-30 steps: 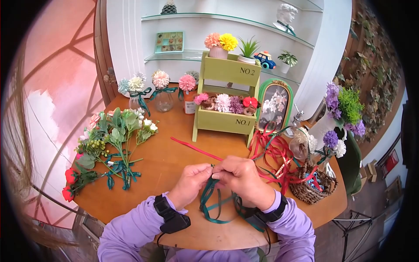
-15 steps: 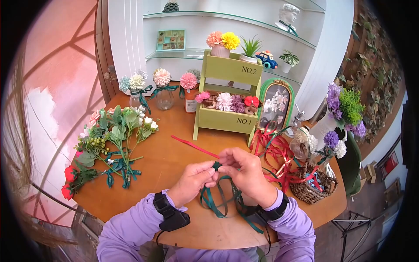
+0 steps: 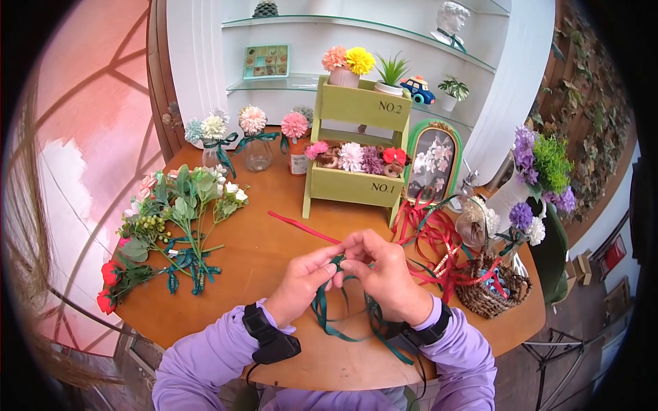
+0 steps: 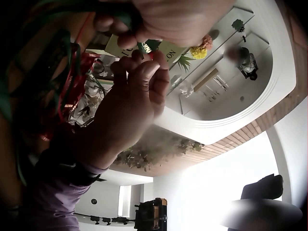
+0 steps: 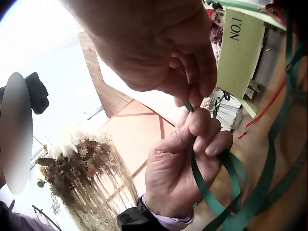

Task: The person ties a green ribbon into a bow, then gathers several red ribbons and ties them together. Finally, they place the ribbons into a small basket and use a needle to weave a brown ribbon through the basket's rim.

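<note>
Both hands meet over the front middle of the table (image 3: 260, 342). The left hand (image 3: 299, 282) pinches a bunched part of a green ribbon (image 3: 338, 260) between thumb and fingers. From the other side, the right hand (image 3: 381, 274) pinches the same ribbon close to the left fingertips. Long green loops (image 3: 322, 308) hang below the hands onto the tabletop. In the right wrist view a ribbon strand (image 5: 197, 168) runs down past the left hand (image 5: 168, 178). A red ribbon end (image 3: 301, 225) lies just behind the hands.
Artificial flowers (image 3: 184, 212) with green bows lie at the left. A green two-tier stand (image 3: 356, 188) is behind the hands. Tangled red ribbons (image 3: 428, 240) and a wicker basket (image 3: 483, 298) sit at the right. Vases with pompom flowers (image 3: 258, 157) line the back.
The hands have shifted from a higher, closer pinch to fingers gathered around a small bunch of green ribbon. The hanging green loops have swung and changed shape.
</note>
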`<state>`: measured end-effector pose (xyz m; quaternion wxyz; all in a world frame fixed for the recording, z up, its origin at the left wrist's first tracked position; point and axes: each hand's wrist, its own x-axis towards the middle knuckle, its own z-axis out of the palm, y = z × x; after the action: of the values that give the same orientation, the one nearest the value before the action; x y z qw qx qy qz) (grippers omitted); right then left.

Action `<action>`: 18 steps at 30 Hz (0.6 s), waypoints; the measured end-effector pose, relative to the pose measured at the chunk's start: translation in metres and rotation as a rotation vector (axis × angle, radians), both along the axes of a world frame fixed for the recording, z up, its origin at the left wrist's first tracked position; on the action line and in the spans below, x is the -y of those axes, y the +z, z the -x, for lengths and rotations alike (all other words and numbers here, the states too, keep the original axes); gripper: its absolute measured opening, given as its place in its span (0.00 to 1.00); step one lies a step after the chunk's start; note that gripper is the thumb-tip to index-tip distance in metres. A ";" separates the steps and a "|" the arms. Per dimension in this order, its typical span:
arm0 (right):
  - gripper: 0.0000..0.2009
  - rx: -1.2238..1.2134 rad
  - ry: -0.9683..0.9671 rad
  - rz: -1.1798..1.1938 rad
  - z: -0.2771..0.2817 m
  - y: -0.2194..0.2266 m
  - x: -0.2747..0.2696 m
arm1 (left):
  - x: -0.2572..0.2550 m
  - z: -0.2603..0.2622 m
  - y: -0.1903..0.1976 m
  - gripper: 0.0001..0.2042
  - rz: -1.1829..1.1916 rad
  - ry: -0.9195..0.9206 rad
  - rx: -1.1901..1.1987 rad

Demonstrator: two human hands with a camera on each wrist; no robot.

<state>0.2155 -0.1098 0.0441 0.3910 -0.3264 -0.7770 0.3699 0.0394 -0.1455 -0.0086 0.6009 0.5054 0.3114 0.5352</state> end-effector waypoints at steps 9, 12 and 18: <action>0.14 0.129 0.056 -0.241 -0.005 0.012 0.003 | 0.002 0.000 0.006 0.16 0.052 -0.026 0.039; 0.14 0.137 0.087 -0.459 -0.001 0.009 0.003 | 0.004 -0.001 0.007 0.15 0.015 -0.054 -0.048; 0.17 0.166 -0.006 -0.471 -0.001 0.005 0.003 | 0.004 -0.005 0.001 0.16 -0.050 -0.048 -0.069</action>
<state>0.2161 -0.1128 0.0490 0.3921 -0.2578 -0.8704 0.1494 0.0440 -0.1497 -0.0074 0.5897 0.5458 0.3063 0.5105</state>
